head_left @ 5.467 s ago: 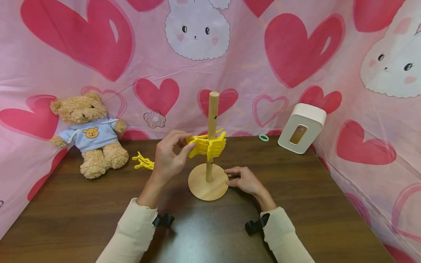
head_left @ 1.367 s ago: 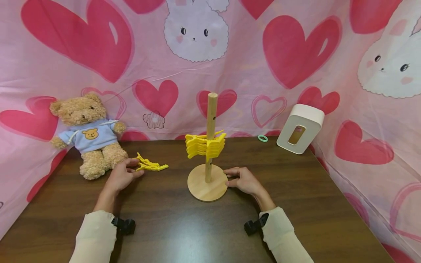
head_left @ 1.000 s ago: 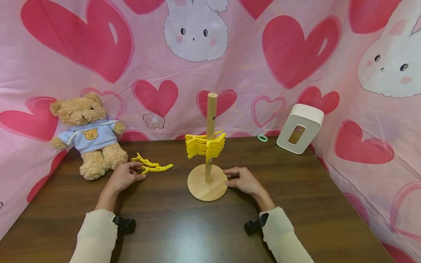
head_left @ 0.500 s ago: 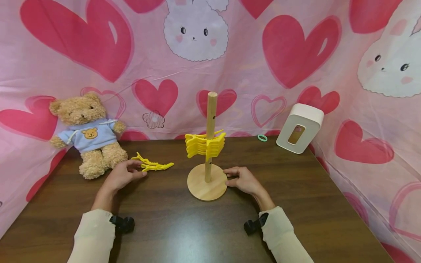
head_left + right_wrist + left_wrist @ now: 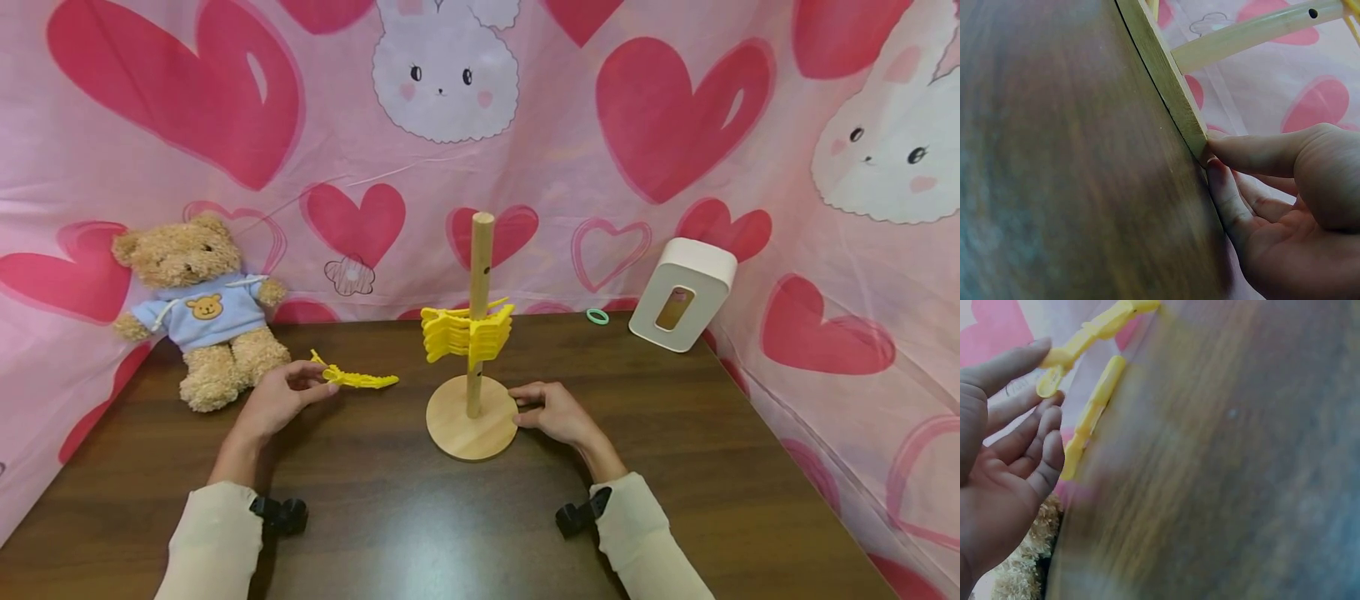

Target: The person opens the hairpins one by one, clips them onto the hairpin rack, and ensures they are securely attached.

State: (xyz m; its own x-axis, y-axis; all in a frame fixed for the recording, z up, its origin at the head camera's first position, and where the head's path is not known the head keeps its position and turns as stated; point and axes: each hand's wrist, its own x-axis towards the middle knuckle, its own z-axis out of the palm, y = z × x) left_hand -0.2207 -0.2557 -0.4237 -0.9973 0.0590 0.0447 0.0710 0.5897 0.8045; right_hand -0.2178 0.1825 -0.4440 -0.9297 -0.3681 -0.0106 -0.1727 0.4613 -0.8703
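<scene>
In the head view my left hand is at the left of the table, its thumb and fingers pinching the handle end of a yellow alligator hair clip. The left wrist view shows that clip slanting up from the fingertips. A second yellow clip lies just beyond it on the table. My right hand pinches the rim of a round wooden base between thumb and finger. From the base rises a wooden post, with several yellow clips stacked around its middle.
A teddy bear in a blue top sits at the back left, close to my left hand. A white box with an oval opening and a mint-green ring stand along the back right. Behind hangs a pink heart-patterned cloth.
My left hand has moved from the clips on the post to those at the left, where one clip is now pinched and has turned slightly. My right hand has stayed at the base.
</scene>
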